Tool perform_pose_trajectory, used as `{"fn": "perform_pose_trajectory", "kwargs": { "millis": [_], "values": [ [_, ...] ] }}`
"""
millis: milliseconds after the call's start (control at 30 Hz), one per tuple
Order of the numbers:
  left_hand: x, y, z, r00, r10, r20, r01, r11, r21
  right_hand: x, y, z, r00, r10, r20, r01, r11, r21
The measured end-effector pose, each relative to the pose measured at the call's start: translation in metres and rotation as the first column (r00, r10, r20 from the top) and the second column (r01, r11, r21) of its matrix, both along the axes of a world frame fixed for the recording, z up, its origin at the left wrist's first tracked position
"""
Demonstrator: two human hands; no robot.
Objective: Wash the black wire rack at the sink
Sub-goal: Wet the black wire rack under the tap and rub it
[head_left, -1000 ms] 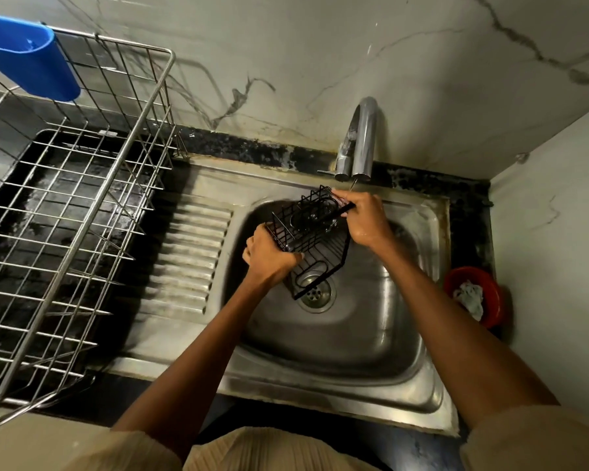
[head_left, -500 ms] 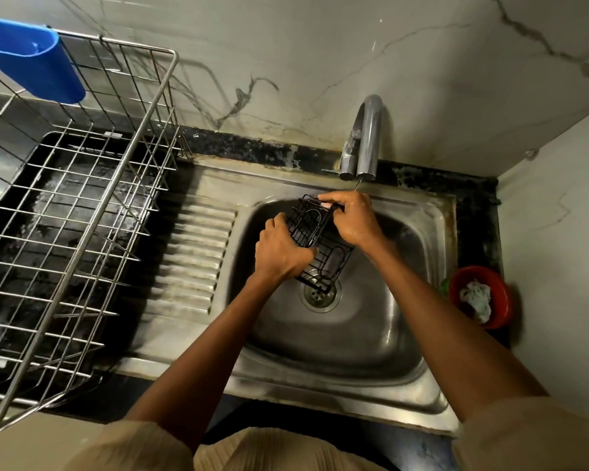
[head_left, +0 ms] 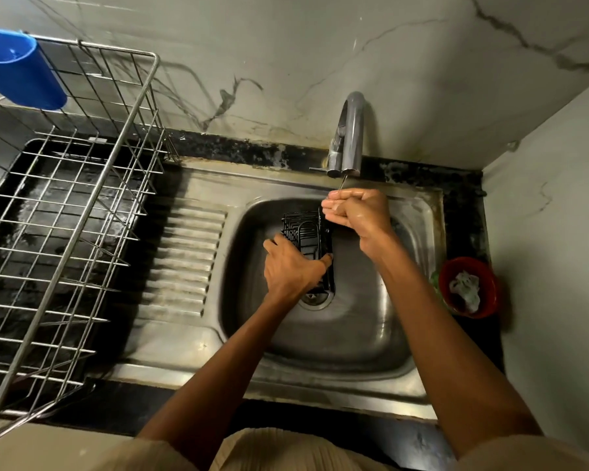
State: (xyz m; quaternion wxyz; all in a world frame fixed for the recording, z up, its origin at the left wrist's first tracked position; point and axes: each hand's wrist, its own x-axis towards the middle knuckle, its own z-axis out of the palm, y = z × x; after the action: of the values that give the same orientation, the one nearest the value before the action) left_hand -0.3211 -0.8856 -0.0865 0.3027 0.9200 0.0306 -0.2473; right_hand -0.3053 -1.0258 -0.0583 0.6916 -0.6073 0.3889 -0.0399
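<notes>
Black wire rack (head_left: 306, 239) stands on edge over the drain: your left hand (head_left: 291, 266) grips it, your right hand (head_left: 354, 210) cups the tap's trickle at twelve o'clock

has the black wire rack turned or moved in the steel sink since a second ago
Yes. The black wire rack has turned from lying flat to standing on edge, nearer the drain, gripped by the left hand.

Left hand (head_left: 291, 266) low and palm-down, fingers curled, thumb stretched toward the right. Right hand (head_left: 356, 212) higher and farther forward, wet, fingers (head_left: 334, 208) bunched and curled toward the left. Both forearms bare, reaching forward from pale sleeves, converging, hands just apart.
</notes>
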Motion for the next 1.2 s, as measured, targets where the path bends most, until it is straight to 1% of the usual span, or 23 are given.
{"fn": "perform_pose_trajectory", "kwargs": {
  "millis": [100,300,500,733,867,933,1000,1033,1100,1133,1200],
  "values": [
    [0.002,-0.003,0.001,1.0,-0.008,-0.002,0.008,1.0,0.018,-0.002,-0.005,0.008,0.993,0.107,-0.053,-0.106,0.994,0.021],
    [0.004,-0.005,0.004,1.0,-0.001,-0.008,0.001,1.0,0.019,0.004,-0.007,0.014,0.989,0.13,-0.073,-0.133,0.99,-0.036],
    [0.007,-0.001,0.004,1.0,0.015,-0.008,-0.015,1.0,-0.007,0.008,-0.009,0.018,0.977,0.193,-0.089,-0.2,0.976,-0.083],
    [0.007,0.004,-0.002,1.0,0.008,0.02,-0.006,0.998,-0.06,0.01,-0.011,0.018,0.973,0.216,-0.083,-0.224,0.969,-0.106],
    [0.006,0.01,-0.007,0.999,0.009,0.04,-0.005,0.996,-0.093,0.009,-0.01,0.017,0.981,0.191,-0.039,-0.194,0.975,-0.112],
    [0.005,0.015,-0.01,0.999,0.025,0.034,-0.021,0.993,-0.113,0.009,-0.007,0.011,0.981,0.193,-0.026,-0.195,0.969,-0.151],
    [0.004,0.019,-0.013,0.999,0.023,0.023,-0.02,0.991,-0.13,0.007,-0.005,-0.001,0.968,0.251,-0.021,-0.247,0.93,-0.272],
    [0.003,0.022,-0.014,1.0,0.012,0.02,-0.009,0.99,-0.142,0.006,-0.004,-0.008,0.95,0.31,-0.043,-0.304,0.878,-0.369],
    [0.001,0.026,-0.015,0.999,-0.021,0.029,0.026,0.986,-0.165,0.002,0.0,-0.022,0.899,0.409,-0.157,-0.427,0.735,-0.526],
    [-0.001,0.029,-0.015,0.999,-0.036,0.034,0.041,0.984,-0.172,-0.001,0.003,-0.027,0.878,0.431,-0.208,-0.469,0.683,-0.56],
    [-0.004,0.033,-0.015,0.998,-0.057,0.041,0.064,0.981,-0.183,-0.005,0.006,-0.038,0.85,0.45,-0.273,-0.516,0.611,-0.6]
  ]
}}
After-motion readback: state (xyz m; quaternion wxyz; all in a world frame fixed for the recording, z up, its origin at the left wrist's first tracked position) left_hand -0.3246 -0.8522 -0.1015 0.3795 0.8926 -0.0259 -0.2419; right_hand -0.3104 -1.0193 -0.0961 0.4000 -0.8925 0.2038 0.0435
